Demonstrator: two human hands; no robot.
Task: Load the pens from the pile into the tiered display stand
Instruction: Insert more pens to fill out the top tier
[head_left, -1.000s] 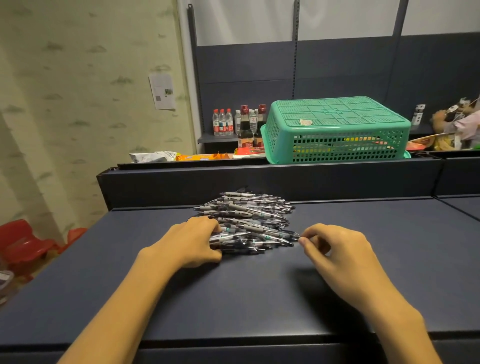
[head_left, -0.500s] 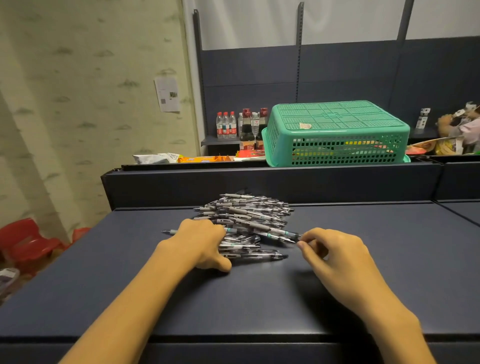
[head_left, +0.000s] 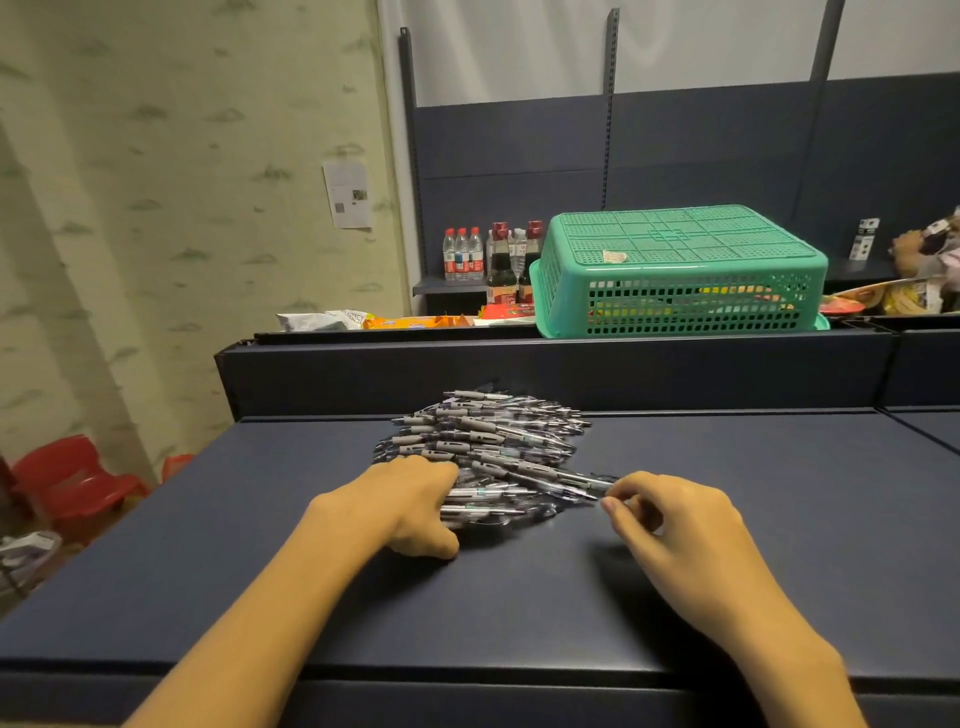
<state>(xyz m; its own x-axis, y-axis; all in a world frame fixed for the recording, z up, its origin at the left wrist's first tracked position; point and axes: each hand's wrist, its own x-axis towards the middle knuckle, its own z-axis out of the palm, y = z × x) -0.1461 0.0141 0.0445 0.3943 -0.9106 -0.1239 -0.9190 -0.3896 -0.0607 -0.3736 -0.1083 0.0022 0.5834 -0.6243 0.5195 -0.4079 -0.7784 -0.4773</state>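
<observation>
A pile of clear pens with grey grips (head_left: 488, 441) lies on the dark blue shelf top (head_left: 753, 519), against its raised back wall. My left hand (head_left: 415, 506) rests on the pile's near left side, fingers curled around several pens. My right hand (head_left: 670, 525) is at the pile's right edge, thumb and forefinger pinching the tip of one pen (head_left: 566, 475) that sticks out toward it. No tiered display stand is in view.
An upturned green plastic basket (head_left: 680, 273) stands on the ledge behind the back wall, with bottles (head_left: 488, 260) and snack packets (head_left: 374, 319) to its left. Red plastic chairs (head_left: 72, 480) stand on the floor at the left. A person's hand shows at the far right.
My left hand has slid right and further into the pile, gathering pens. My right hand has stayed at the pile's right edge, pinching a pen tip. The camera tilted slightly.
</observation>
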